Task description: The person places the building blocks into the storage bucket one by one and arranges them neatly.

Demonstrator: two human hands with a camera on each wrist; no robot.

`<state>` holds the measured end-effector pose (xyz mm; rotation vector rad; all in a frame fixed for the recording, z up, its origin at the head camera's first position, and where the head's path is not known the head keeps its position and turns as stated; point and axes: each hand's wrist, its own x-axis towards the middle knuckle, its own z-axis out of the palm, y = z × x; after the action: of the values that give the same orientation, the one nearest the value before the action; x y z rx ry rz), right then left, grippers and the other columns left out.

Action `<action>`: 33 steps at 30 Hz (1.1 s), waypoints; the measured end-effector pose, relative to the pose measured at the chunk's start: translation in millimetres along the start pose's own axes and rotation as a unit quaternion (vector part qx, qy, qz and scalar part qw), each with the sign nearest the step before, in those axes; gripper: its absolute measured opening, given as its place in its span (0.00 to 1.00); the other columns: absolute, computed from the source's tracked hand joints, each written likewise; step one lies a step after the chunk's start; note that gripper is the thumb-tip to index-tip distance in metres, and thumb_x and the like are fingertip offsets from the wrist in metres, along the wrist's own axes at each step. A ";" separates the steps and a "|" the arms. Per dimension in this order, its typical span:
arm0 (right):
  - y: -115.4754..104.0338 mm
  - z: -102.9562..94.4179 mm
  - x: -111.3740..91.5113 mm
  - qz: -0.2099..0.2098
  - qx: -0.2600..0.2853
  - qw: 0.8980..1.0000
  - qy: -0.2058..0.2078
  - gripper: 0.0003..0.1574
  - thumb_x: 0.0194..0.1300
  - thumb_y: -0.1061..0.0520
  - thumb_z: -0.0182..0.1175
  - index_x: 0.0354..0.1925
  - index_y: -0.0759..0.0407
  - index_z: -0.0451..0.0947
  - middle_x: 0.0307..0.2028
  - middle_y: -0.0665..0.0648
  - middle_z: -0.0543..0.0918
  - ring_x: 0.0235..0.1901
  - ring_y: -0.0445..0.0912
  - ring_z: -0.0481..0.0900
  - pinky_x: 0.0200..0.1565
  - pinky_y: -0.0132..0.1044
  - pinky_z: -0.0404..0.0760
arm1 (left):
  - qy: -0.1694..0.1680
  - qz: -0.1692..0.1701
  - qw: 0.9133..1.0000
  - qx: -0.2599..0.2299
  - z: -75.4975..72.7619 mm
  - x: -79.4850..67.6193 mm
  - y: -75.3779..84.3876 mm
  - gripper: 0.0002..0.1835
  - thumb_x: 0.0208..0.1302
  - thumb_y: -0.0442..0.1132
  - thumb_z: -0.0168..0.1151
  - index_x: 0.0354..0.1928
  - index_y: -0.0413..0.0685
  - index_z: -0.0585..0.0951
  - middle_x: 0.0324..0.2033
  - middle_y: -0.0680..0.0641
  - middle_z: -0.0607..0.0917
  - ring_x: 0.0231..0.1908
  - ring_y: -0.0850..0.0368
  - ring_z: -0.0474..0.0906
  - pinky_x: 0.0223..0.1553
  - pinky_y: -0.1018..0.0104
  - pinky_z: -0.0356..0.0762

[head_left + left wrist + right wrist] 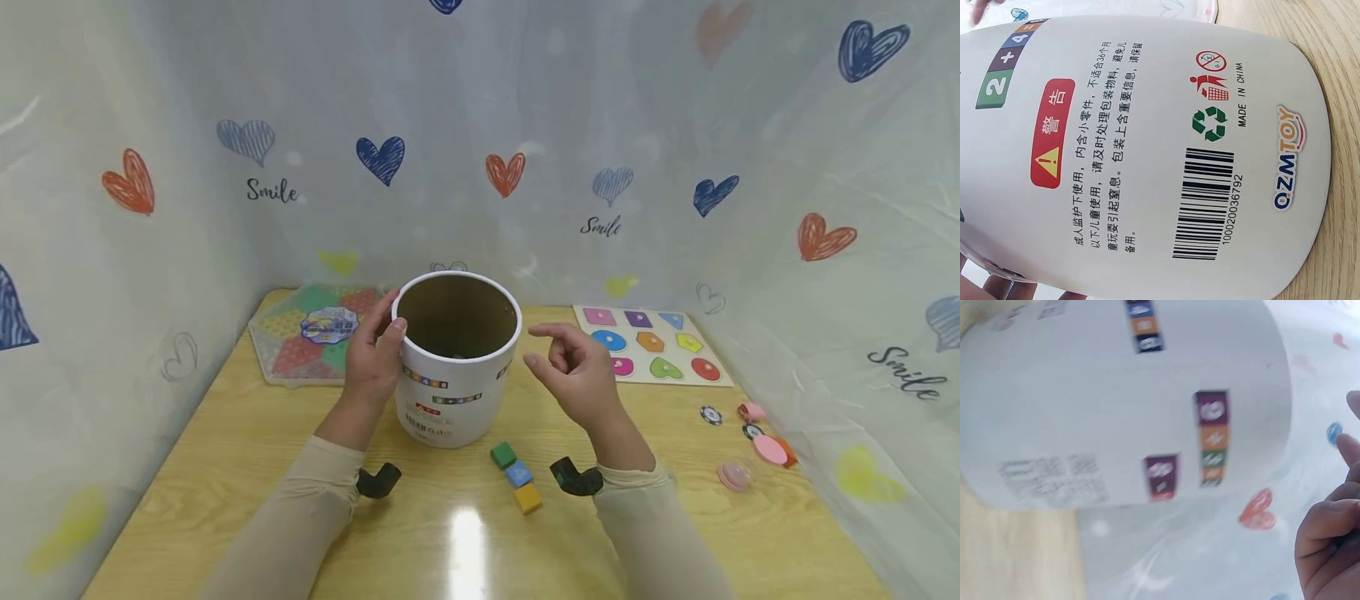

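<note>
A tall white toy bucket [420,387] with printed number strips stands on the table, its round mouth facing up. At the left of its rim, my left hand [372,358] grips the wall, the thumb lying over the outside. In the left wrist view the bucket's label and barcode [1204,206] fill the picture. To the right of the bucket and apart from it is my right hand [581,375], index finger and thumb extended, other fingers curled, holding nothing. Green [503,454], blue [519,474] and yellow [528,498] blocks lie in a slanted row in front.
Behind the left hand lies a clear case of coloured pieces [288,350]. A board of coloured shapes [656,344] lies at the back right. Several small items lie toward the right edge, among them a poker chip [711,415] and a pink disc [770,449]. Printed curtains surround the table.
</note>
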<state>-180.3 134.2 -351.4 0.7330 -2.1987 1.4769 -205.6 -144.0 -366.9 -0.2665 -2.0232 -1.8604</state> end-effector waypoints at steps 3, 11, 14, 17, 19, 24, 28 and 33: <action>21.4 -0.2 -20.3 0.061 -0.007 0.997 -0.037 0.13 0.58 0.59 0.66 0.44 0.54 0.80 0.16 0.54 0.60 0.14 0.44 0.57 0.15 0.35 0.60 | 0.001 -0.006 1.000 0.004 1.3 0.6 1.3 0.25 0.68 0.42 0.50 0.66 0.48 0.68 0.57 0.36 0.74 0.56 0.49 0.69 0.56 0.47 0.70; 69.4 27.1 -73.7 0.249 -0.145 0.932 -0.222 0.20 0.54 0.45 0.68 0.43 0.51 0.81 0.17 0.48 0.68 0.18 0.41 0.66 0.19 0.32 0.66 | 0.001 -0.008 1.000 -0.011 2.2 1.9 -3.7 0.25 0.68 0.42 0.49 0.67 0.49 0.68 0.59 0.37 0.73 0.57 0.48 0.69 0.57 0.48 0.69; 73.3 35.1 -84.5 0.264 -0.171 0.918 -0.241 0.22 0.50 0.42 0.69 0.41 0.50 0.79 0.20 0.49 0.72 0.19 0.42 0.70 0.20 0.34 0.69 | -0.002 -0.012 1.000 -0.023 3.4 5.6 -15.7 0.25 0.68 0.43 0.50 0.67 0.56 0.68 0.59 0.41 0.73 0.57 0.51 0.69 0.57 0.49 0.69; 73.9 39.4 -88.9 0.267 -0.184 0.915 -0.242 0.23 0.47 0.40 0.69 0.38 0.49 0.78 0.23 0.49 0.74 0.21 0.42 0.72 0.21 0.35 0.71 | 0.003 -0.019 0.999 -0.026 5.4 9.2 -27.3 0.24 0.68 0.43 0.51 0.66 0.64 0.69 0.59 0.45 0.74 0.57 0.53 0.68 0.58 0.50 0.68; 73.6 41.1 -89.3 0.265 -0.192 0.914 -0.240 0.21 0.47 0.40 0.69 0.35 0.49 0.77 0.23 0.49 0.74 0.22 0.42 0.72 0.22 0.36 0.72 | 0.009 -0.015 0.999 -0.027 6.6 11.0 -32.8 0.24 0.68 0.43 0.52 0.65 0.66 0.70 0.59 0.48 0.74 0.58 0.54 0.68 0.59 0.50 0.68; 72.6 42.8 -88.5 0.274 -0.201 0.910 -0.239 0.18 0.49 0.41 0.69 0.33 0.48 0.77 0.23 0.48 0.75 0.22 0.41 0.72 0.22 0.35 0.73 | 0.013 0.008 0.999 -0.041 7.4 12.1 -33.9 0.23 0.68 0.43 0.53 0.65 0.64 0.71 0.58 0.47 0.75 0.58 0.52 0.70 0.59 0.50 0.68; 71.7 43.1 -88.2 0.268 -0.197 0.914 -0.233 0.17 0.49 0.42 0.69 0.33 0.48 0.77 0.22 0.48 0.75 0.20 0.41 0.72 0.20 0.35 0.72 | 0.010 0.016 0.999 -0.047 6.9 11.9 -34.8 0.23 0.68 0.45 0.53 0.65 0.62 0.71 0.57 0.46 0.75 0.57 0.52 0.70 0.58 0.50 0.69; 68.2 40.8 -87.4 0.276 -0.194 0.917 -0.214 0.16 0.49 0.42 0.68 0.33 0.46 0.78 0.20 0.48 0.73 0.18 0.41 0.71 0.18 0.35 0.70 | 0.007 0.008 0.999 -0.045 5.5 11.1 -35.5 0.23 0.68 0.43 0.53 0.65 0.62 0.71 0.58 0.46 0.75 0.57 0.52 0.70 0.58 0.51 0.69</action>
<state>-154.8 135.1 -466.8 0.3249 -3.1054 1.0931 -230.3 -143.7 -395.4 -0.2908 -1.9258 -1.9409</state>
